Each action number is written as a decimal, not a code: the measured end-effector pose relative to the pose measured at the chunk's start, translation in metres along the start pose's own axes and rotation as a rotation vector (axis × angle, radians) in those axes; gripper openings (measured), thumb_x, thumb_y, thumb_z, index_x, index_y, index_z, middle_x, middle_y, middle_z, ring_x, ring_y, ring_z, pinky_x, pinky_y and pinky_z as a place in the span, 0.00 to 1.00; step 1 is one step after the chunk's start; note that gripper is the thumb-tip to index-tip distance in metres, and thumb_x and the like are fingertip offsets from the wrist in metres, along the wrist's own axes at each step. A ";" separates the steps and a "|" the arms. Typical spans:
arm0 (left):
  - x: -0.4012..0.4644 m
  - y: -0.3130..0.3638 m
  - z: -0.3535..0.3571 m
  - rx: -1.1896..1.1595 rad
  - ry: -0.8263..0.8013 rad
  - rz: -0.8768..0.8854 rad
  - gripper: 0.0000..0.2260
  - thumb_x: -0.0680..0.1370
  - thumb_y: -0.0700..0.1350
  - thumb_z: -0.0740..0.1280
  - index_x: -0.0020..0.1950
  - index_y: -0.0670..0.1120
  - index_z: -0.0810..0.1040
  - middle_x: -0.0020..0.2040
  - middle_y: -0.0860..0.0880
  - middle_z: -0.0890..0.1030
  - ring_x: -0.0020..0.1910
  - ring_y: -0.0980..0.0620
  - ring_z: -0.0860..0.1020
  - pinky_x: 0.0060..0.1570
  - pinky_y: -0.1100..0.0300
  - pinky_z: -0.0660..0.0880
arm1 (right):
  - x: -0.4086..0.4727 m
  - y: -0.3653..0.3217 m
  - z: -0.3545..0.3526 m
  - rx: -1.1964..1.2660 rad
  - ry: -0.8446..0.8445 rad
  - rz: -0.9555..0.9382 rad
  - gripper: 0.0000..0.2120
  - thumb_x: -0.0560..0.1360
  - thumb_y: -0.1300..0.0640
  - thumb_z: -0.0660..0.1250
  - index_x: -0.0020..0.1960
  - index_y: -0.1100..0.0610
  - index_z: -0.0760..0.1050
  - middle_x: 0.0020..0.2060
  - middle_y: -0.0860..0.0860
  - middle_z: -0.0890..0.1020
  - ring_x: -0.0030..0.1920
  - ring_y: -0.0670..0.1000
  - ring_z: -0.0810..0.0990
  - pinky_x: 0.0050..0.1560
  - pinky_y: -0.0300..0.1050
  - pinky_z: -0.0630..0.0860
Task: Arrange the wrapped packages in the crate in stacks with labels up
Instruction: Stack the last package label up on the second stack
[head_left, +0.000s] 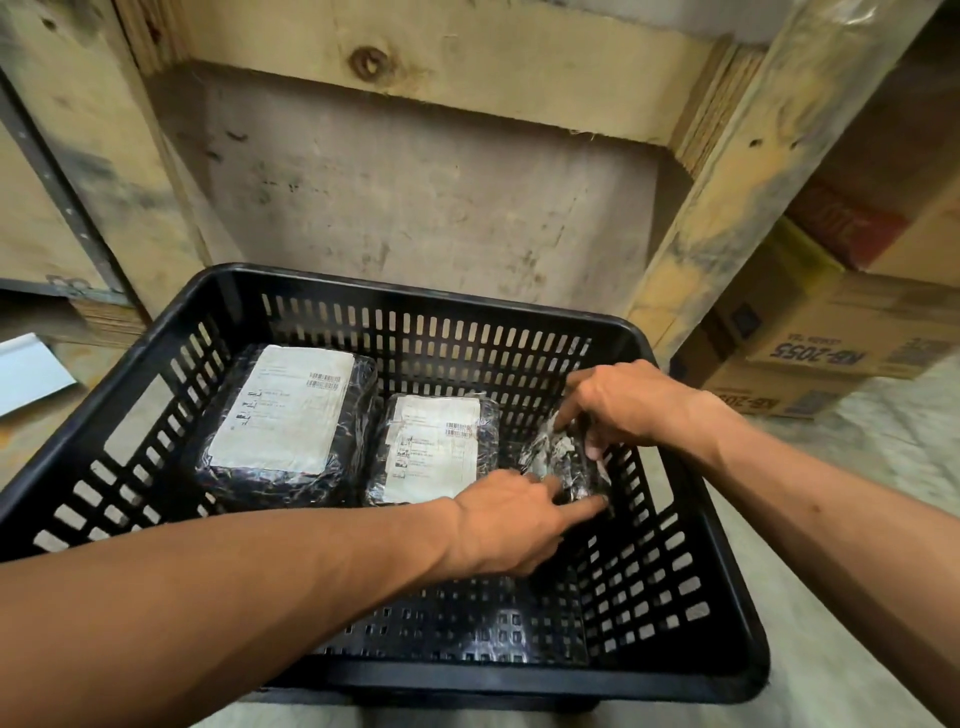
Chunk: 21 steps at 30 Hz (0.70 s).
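I see a black slatted crate (670, 540) on the floor in front of a wooden frame (727, 171). Two wrapped packages lie flat on its bottom with labels up: a large package (283, 410) at the far left and a mid package (436, 447) just beside it. A third, small package (558, 457) sits against the right wall, and I cannot tell where its label faces. My right hand (623, 400) comes in from above it, fingers (592, 449) curled down and pinching its far end. My left hand (511, 519) reaches across the crate, forefinger stretched out and touching the near end of that package, the other fingers tucked against it. Cardboard boxes (821, 348) stand stacked to the right of the frame.
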<state>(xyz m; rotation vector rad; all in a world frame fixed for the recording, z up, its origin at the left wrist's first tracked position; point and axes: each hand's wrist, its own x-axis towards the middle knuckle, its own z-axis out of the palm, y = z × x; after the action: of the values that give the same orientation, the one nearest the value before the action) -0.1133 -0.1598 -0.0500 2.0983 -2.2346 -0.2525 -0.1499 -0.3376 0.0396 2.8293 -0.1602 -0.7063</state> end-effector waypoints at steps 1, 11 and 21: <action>-0.003 -0.003 0.000 -0.048 0.021 -0.008 0.25 0.84 0.48 0.59 0.79 0.56 0.54 0.54 0.42 0.75 0.37 0.47 0.79 0.35 0.53 0.78 | 0.002 0.001 0.001 0.027 0.013 -0.013 0.25 0.73 0.47 0.76 0.68 0.34 0.77 0.64 0.45 0.76 0.63 0.52 0.79 0.52 0.51 0.77; -0.021 0.001 0.013 -0.464 0.173 -0.480 0.33 0.79 0.65 0.63 0.81 0.60 0.55 0.40 0.50 0.76 0.38 0.49 0.81 0.57 0.48 0.79 | 0.033 -0.005 0.016 0.533 -0.048 -0.081 0.24 0.74 0.43 0.74 0.70 0.36 0.76 0.74 0.50 0.75 0.74 0.54 0.71 0.67 0.41 0.64; -0.022 0.010 0.015 -0.823 0.365 -0.613 0.24 0.83 0.44 0.66 0.77 0.58 0.68 0.58 0.46 0.75 0.28 0.61 0.72 0.41 0.72 0.76 | 0.041 0.000 0.018 0.732 0.013 -0.085 0.19 0.72 0.44 0.77 0.62 0.34 0.81 0.72 0.47 0.77 0.71 0.52 0.73 0.68 0.49 0.67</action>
<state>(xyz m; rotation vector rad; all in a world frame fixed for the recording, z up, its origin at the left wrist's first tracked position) -0.1241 -0.1359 -0.0617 2.0166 -0.9734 -0.6222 -0.1228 -0.3477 0.0060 3.5500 -0.3624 -0.7659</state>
